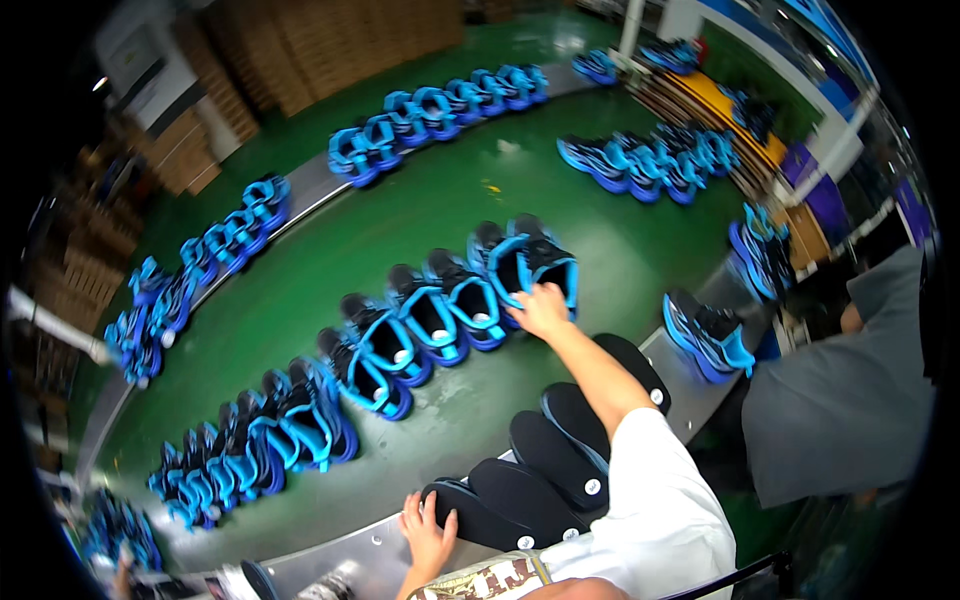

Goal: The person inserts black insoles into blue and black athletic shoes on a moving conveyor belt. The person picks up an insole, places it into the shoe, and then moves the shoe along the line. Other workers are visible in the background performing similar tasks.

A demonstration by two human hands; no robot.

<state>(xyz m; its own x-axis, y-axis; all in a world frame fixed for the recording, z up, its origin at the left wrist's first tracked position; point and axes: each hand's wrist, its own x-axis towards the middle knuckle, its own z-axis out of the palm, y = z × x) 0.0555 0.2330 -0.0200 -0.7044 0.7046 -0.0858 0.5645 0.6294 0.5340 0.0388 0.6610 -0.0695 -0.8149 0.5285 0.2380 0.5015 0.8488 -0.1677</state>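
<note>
Green, glossy table top (420,230) fills the middle of the view, ringed by a grey metal edge (330,555). At nine o'clock, blue and black shoes (200,265) line the far rim, with brown cardboard stacks (320,45) behind at eleven. At six o'clock the left hand (428,525) lies with fingers spread flat on a row of black insoles (545,450), gripping nothing. At centre, a row of shoes (420,325) runs diagonally; the right hand (540,310) rests on the end shoe (535,265), fingers curled over its blue collar. At three o'clock sits another person in grey (840,400).
</note>
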